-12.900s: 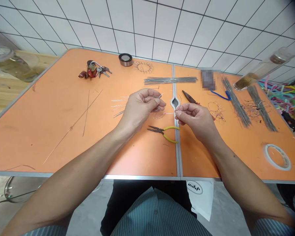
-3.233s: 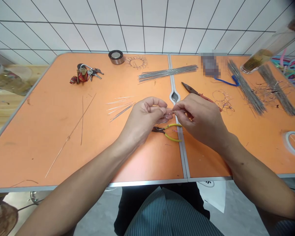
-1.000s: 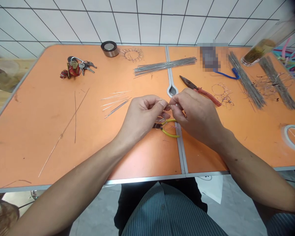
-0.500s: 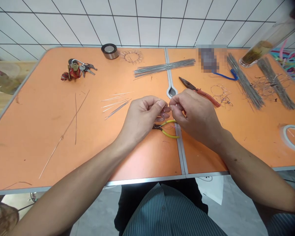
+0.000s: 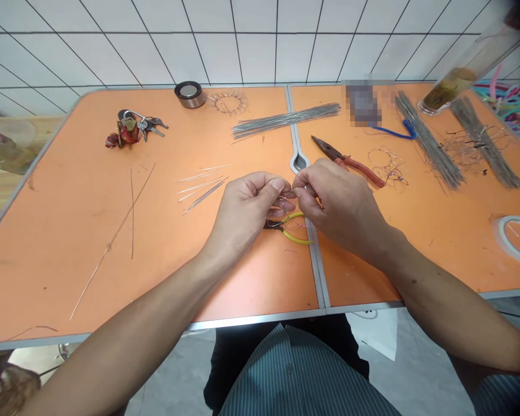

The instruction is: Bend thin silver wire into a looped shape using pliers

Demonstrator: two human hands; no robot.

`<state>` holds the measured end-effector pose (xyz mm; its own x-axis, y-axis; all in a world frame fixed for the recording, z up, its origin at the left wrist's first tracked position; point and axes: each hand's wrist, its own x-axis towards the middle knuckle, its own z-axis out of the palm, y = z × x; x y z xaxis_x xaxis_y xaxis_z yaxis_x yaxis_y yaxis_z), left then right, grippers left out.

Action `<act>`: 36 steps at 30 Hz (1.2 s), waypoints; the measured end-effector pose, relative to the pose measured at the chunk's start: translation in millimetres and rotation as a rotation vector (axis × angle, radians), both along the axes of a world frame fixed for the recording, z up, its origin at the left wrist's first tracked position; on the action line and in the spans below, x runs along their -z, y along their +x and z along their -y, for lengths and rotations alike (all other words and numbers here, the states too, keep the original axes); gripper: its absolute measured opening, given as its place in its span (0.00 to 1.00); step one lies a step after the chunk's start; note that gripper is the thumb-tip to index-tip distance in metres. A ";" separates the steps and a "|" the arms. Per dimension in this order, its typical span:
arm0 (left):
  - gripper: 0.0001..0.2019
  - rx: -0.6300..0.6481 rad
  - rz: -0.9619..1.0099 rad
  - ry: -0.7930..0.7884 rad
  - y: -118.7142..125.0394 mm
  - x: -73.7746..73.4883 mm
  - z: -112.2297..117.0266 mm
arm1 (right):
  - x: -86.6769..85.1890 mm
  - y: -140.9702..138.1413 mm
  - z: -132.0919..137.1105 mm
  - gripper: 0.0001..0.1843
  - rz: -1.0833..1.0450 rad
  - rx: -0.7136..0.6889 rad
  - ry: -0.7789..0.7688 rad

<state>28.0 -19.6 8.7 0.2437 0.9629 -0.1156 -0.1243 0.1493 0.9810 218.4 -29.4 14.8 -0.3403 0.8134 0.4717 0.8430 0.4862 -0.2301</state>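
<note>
Currently, above an orange table (image 5: 260, 283), midway between rear and front edges, a right hand (image 5: 340, 196) and a left hand (image 5: 249, 205), nearer together than earlier, are hovering near yellow-handled pliers (image 5: 295, 238), narrowly pinching thin wire (image 5: 292, 192), apparently working it jointly; past the front edge, a white sheet (image 5: 383, 334) is showing one unreadable mark (image 5: 366, 314)

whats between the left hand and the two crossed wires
In the head view, a small fan of straight wires lies on the orange table between the left hand and the crossed wires, closer to the hand.
</note>
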 end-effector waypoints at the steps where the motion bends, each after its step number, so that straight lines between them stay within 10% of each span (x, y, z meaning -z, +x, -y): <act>1: 0.12 -0.001 0.001 0.001 0.2 0.1 0.1 | -0.5 -0.4 0.5 0.10 0.002 0.006 -0.008; 36: 0.10 -0.051 0.227 0.340 2.2 14.1 -7.4 | -2.9 -7.6 9.6 0.07 -0.338 -0.068 0.248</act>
<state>30.2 -12.2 -5.4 0.1771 0.9487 0.2620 -0.3421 -0.1902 0.9202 210.7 -39.0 17.7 -0.1818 0.6421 0.7447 0.7044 0.6135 -0.3569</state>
